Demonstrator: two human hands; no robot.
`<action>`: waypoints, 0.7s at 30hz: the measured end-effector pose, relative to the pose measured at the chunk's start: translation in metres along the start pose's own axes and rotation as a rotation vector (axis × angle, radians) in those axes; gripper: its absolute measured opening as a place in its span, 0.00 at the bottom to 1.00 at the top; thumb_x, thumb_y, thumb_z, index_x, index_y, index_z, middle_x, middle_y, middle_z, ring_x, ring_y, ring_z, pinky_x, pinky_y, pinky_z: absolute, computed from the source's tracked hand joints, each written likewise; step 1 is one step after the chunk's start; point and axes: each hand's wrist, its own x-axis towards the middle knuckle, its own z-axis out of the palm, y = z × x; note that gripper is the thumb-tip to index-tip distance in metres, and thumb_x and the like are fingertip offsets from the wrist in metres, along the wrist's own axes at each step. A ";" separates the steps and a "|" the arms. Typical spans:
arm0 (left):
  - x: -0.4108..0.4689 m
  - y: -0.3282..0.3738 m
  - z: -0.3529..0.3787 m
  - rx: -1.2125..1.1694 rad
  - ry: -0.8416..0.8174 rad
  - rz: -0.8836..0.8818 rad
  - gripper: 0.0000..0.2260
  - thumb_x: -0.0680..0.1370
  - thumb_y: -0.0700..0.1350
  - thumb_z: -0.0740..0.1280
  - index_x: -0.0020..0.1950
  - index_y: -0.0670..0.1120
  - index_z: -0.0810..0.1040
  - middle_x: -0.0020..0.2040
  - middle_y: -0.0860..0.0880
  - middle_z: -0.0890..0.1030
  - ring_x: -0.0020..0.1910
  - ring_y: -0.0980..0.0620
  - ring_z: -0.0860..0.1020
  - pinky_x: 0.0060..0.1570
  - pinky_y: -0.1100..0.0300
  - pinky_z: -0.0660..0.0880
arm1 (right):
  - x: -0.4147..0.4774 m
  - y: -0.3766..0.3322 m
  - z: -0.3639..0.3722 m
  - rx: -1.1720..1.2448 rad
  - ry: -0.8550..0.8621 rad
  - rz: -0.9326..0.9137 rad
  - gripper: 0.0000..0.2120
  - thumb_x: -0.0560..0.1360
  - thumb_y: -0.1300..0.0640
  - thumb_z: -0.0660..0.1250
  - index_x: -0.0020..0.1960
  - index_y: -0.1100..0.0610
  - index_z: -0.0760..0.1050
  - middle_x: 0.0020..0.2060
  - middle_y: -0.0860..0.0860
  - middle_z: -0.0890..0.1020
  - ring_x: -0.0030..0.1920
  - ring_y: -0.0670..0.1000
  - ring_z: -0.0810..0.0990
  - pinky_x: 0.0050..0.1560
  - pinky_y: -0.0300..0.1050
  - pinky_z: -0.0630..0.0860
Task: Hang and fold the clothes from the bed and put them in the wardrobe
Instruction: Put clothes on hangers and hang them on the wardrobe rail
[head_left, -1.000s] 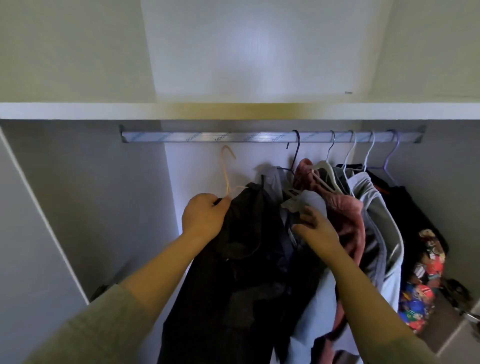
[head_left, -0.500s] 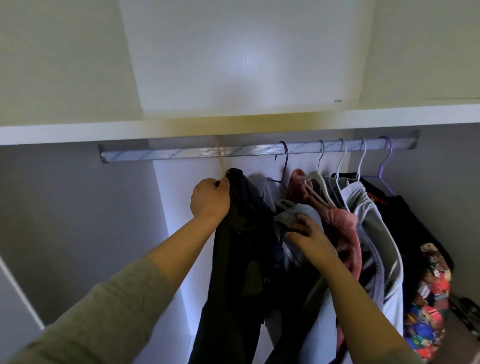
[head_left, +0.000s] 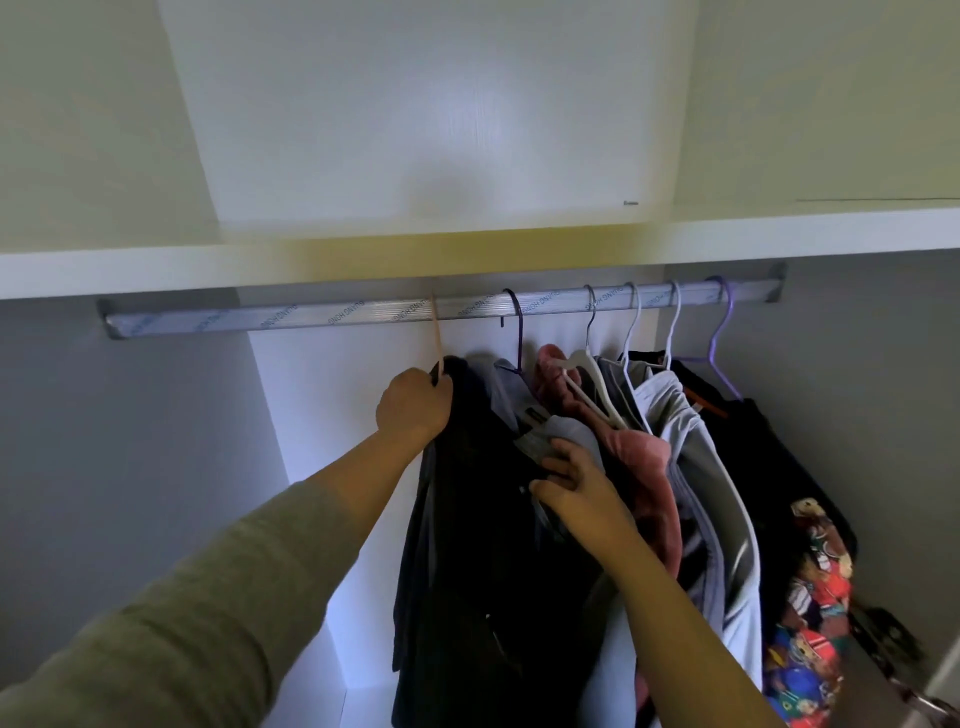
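Our left hand (head_left: 413, 402) has its fingers curled tight round the neck of the tan hanger (head_left: 438, 338) and the top of the black garment (head_left: 467, 519). The hanger's hook now reaches up over the wardrobe rail (head_left: 208, 322). A second ago it was lower, under the rail. The black garment hangs at the left end of the row of clothes. It looks soft, floppy and a bit heavy, so we think the hanger neck is the best place to hold. Our right hand (head_left: 576, 491) pinches its cloth, just beside the pink top (head_left: 641, 457).

Clothes (head_left: 649, 467) hang at the rail's (head_left: 363, 314) right end, under a shelf (head_left: 156, 270).
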 end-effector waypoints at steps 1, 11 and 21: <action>0.000 -0.003 0.004 0.000 0.002 -0.009 0.21 0.82 0.51 0.59 0.30 0.44 0.64 0.29 0.50 0.67 0.29 0.52 0.68 0.26 0.60 0.59 | 0.000 0.000 -0.001 -0.005 0.001 -0.001 0.29 0.76 0.64 0.70 0.73 0.52 0.65 0.61 0.48 0.75 0.58 0.45 0.76 0.44 0.31 0.74; 0.003 -0.002 0.015 -0.031 -0.064 -0.022 0.21 0.80 0.55 0.62 0.30 0.47 0.65 0.27 0.50 0.68 0.27 0.54 0.68 0.28 0.61 0.60 | 0.001 -0.003 -0.002 -0.046 -0.043 -0.027 0.28 0.76 0.59 0.71 0.73 0.49 0.65 0.54 0.38 0.75 0.53 0.37 0.76 0.45 0.27 0.73; -0.047 -0.016 -0.012 -0.131 -0.122 0.071 0.11 0.80 0.55 0.63 0.42 0.49 0.71 0.37 0.54 0.74 0.37 0.55 0.75 0.34 0.65 0.67 | -0.027 -0.024 0.005 0.071 0.007 -0.030 0.14 0.79 0.54 0.65 0.63 0.43 0.73 0.55 0.44 0.82 0.57 0.45 0.80 0.64 0.49 0.75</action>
